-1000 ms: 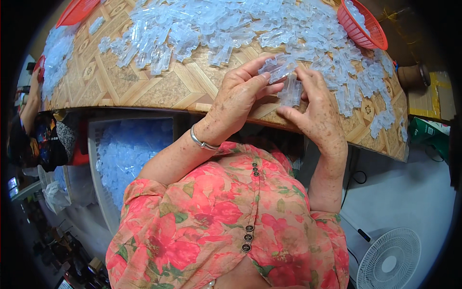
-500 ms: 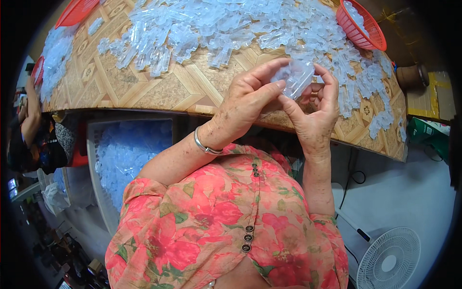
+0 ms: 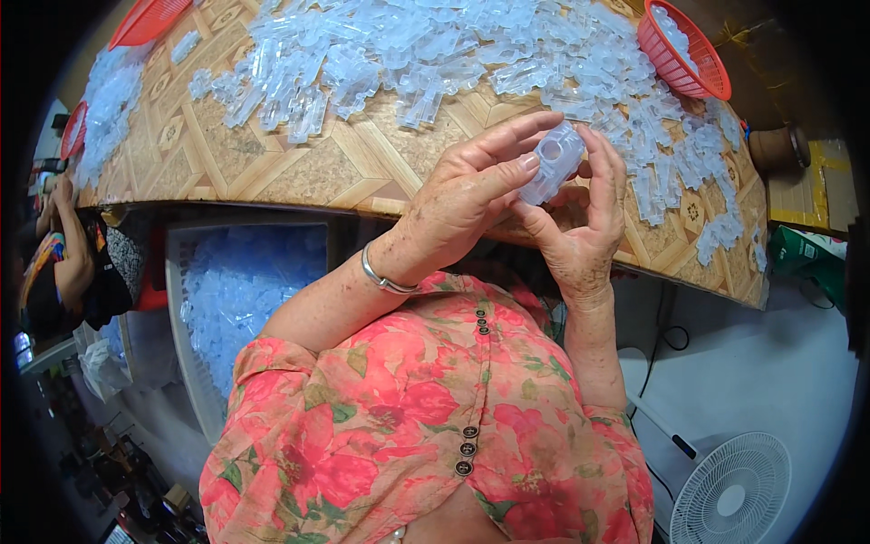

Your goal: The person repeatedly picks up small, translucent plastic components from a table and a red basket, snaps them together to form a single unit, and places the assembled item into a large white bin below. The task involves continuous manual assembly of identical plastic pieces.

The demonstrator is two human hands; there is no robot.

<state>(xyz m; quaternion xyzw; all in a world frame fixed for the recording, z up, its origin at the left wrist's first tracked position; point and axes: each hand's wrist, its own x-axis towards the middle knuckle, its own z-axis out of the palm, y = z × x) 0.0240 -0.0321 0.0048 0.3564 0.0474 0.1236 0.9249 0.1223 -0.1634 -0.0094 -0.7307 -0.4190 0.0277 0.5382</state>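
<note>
Both hands, left hand (image 3: 458, 204) and right hand (image 3: 580, 231), pinch clear part (image 3: 555, 161) just over table (image 3: 362, 168) edge; keep fingertips off its round hole, grip firm.

I see my own body from above: a short-sleeved blouse (image 3: 426, 426) printed with large red and pink flowers and green leaves, closed by a row of small dark round buttons (image 3: 468, 446). A thin silver bangle (image 3: 385, 279) circles my left wrist. Both forearms are bare.

left hand (image 3: 453, 204) raised, fingers pinched | right hand (image 3: 580, 240) cupped (palms facing)
</note>
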